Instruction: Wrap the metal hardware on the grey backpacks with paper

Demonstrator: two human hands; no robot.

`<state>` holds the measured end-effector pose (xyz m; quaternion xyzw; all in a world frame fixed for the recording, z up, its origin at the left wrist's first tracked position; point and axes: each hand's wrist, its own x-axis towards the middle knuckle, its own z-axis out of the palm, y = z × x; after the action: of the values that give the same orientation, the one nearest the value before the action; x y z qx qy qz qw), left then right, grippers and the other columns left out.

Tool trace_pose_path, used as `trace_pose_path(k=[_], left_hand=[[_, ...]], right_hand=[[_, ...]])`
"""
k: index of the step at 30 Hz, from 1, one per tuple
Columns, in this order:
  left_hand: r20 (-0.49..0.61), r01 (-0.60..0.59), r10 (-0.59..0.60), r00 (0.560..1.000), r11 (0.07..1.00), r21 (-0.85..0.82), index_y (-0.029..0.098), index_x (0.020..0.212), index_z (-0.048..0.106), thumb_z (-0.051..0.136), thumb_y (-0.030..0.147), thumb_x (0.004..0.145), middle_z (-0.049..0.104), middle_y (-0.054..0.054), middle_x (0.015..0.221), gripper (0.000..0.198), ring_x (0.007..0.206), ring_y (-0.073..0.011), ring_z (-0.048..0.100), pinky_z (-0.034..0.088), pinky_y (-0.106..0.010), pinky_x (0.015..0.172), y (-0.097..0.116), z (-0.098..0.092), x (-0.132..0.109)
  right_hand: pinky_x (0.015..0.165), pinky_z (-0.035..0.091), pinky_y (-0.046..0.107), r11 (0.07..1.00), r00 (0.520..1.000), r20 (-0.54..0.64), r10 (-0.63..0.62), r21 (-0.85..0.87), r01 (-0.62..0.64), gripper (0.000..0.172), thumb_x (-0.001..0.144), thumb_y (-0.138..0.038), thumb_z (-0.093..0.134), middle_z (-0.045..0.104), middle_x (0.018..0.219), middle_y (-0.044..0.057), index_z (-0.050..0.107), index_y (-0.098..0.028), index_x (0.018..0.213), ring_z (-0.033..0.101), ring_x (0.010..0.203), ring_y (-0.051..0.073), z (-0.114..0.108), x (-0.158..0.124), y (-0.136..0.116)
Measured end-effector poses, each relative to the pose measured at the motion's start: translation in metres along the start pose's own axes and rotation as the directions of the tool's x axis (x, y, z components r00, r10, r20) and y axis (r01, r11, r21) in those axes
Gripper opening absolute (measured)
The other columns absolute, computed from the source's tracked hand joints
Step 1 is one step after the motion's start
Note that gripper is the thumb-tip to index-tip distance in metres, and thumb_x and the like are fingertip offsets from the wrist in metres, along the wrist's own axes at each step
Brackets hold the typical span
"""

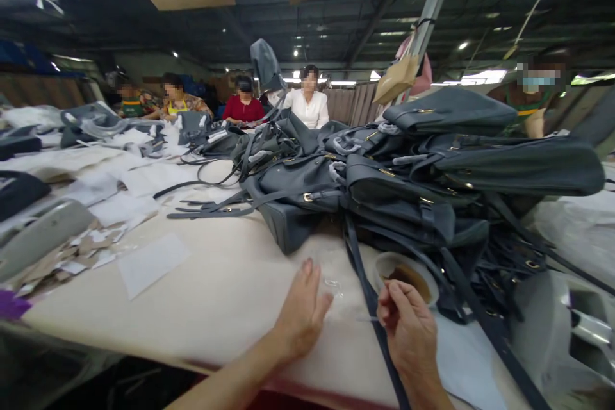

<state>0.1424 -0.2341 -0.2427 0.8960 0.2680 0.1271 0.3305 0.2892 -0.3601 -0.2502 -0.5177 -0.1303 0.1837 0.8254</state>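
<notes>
My left hand (303, 312) is over the pale tabletop (230, 295), palm facing right, with its fingers stretched out and nothing in them. Just right of its fingertips, a small shiny clear piece (334, 285) lies on the surface. My right hand (408, 330) is closed in a pinch; what it grips is hidden. A thin, blurred pale sliver (368, 318) shows left of its fingers. Directly behind this hand stands a pale round dish (383, 262) with brown contents. A dark strap (358, 262) hangs down between my hands and passes under the right one.
Dark handbags (307, 179) are heaped beyond my hands and to the right. A grey machine (542, 327) stands at the right edge, another (43, 237) at the left beside paper scraps. White paper (151, 262) lies left. Several people sit across the table.
</notes>
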Motion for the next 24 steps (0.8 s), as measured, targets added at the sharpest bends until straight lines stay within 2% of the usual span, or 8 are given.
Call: trace_pose_path(k=[2, 5, 9, 12, 16, 18, 21, 24], left_hand=[[-0.046, -0.031, 0.03, 0.998, 0.999, -0.038, 0.002, 0.147, 0.034, 0.026, 0.039, 0.096, 0.027, -0.019, 0.156, 0.063, 0.146, -0.0291, 0.025, 0.019, -0.047, 0.12, -0.006, -0.01, 0.035], [0.028, -0.131, 0.133, 0.991, 0.988, -0.08, 0.014, 0.145, 0.041, 0.024, 0.042, 0.097, 0.042, -0.009, 0.152, 0.058, 0.142, -0.0243, 0.034, 0.023, -0.042, 0.12, -0.009, -0.016, 0.082], [0.189, -0.298, 0.321, 0.928, 0.944, -0.142, 0.016, 0.137, 0.053, 0.018, 0.041, 0.098, 0.055, -0.006, 0.142, 0.058, 0.132, -0.0199, 0.049, 0.034, -0.032, 0.113, 0.005, -0.006, 0.087], [0.286, -0.406, 0.442, 0.85, 0.896, -0.178, 0.021, 0.128, 0.062, 0.019, 0.04, 0.098, 0.062, -0.002, 0.135, 0.056, 0.124, -0.0182, 0.056, 0.039, -0.029, 0.108, 0.012, -0.004, 0.056], [0.383, -0.582, 0.615, 0.689, 0.785, -0.213, 0.02, 0.119, 0.068, 0.031, 0.048, 0.096, 0.058, -0.008, 0.138, 0.052, 0.126, -0.0222, 0.054, 0.036, -0.029, 0.11, 0.008, -0.016, 0.01], [0.407, -0.607, 0.631, 0.661, 0.768, -0.205, 0.023, 0.121, 0.067, 0.037, 0.049, 0.095, 0.06, -0.009, 0.136, 0.048, 0.126, -0.0237, 0.054, 0.036, -0.031, 0.111, 0.002, -0.029, -0.015], [0.359, -0.545, 0.577, 0.734, 0.815, -0.195, 0.026, 0.12, 0.066, 0.036, 0.041, 0.097, 0.064, -0.008, 0.13, 0.041, 0.123, -0.0222, 0.056, 0.039, -0.033, 0.109, -0.018, -0.059, -0.065], [0.335, -0.335, 0.344, 0.877, 0.938, -0.085, 0.027, 0.091, 0.074, 0.043, 0.032, 0.094, 0.076, -0.006, 0.097, 0.032, 0.098, -0.0203, 0.068, 0.049, -0.032, 0.095, -0.057, -0.103, -0.138]], right_hand=[[0.036, 0.034, 0.016, 0.998, 1.0, 0.024, -0.018, -0.052, 0.02, 0.03, 0.071, -0.043, 0.078, 0.059, 0.059, -0.005, 0.063, -0.019, 0.08, 0.045, 0.042, 0.005, 0.001, 0.001, 0.002], [0.036, 0.033, 0.016, 0.992, 0.998, 0.055, -0.039, -0.115, 0.045, 0.03, 0.073, -0.045, 0.076, 0.059, 0.059, -0.006, 0.061, -0.019, 0.08, 0.043, 0.041, 0.005, 0.003, 0.004, 0.004], [0.036, 0.033, 0.016, 0.987, 0.998, 0.054, -0.043, -0.152, 0.051, 0.032, 0.073, -0.046, 0.075, 0.058, 0.058, -0.006, 0.061, -0.018, 0.078, 0.043, 0.04, 0.005, 0.004, 0.006, 0.004], [0.037, 0.034, 0.016, 0.985, 0.996, 0.074, -0.044, -0.162, 0.056, 0.033, 0.073, -0.048, 0.075, 0.059, 0.059, -0.005, 0.06, -0.018, 0.075, 0.043, 0.041, 0.005, 0.005, 0.007, 0.005], [0.037, 0.034, 0.016, 0.981, 0.994, 0.103, -0.038, -0.187, 0.057, 0.034, 0.072, -0.048, 0.076, 0.058, 0.058, -0.005, 0.06, -0.018, 0.073, 0.043, 0.041, 0.006, 0.006, 0.006, 0.006], [0.037, 0.034, 0.017, 0.976, 0.993, 0.107, -0.042, -0.207, 0.064, 0.034, 0.072, -0.049, 0.076, 0.058, 0.059, -0.004, 0.061, -0.018, 0.074, 0.043, 0.042, 0.006, 0.006, 0.005, 0.006], [0.037, 0.035, 0.017, 0.968, 0.993, 0.112, -0.045, -0.239, 0.071, 0.035, 0.071, -0.05, 0.076, 0.058, 0.059, -0.004, 0.062, -0.018, 0.074, 0.043, 0.043, 0.007, 0.008, 0.003, 0.005], [0.037, 0.036, 0.016, 0.967, 0.991, 0.133, -0.031, -0.246, 0.063, 0.036, 0.069, -0.05, 0.078, 0.059, 0.058, -0.004, 0.063, -0.018, 0.073, 0.045, 0.043, 0.007, 0.005, 0.001, 0.005]])
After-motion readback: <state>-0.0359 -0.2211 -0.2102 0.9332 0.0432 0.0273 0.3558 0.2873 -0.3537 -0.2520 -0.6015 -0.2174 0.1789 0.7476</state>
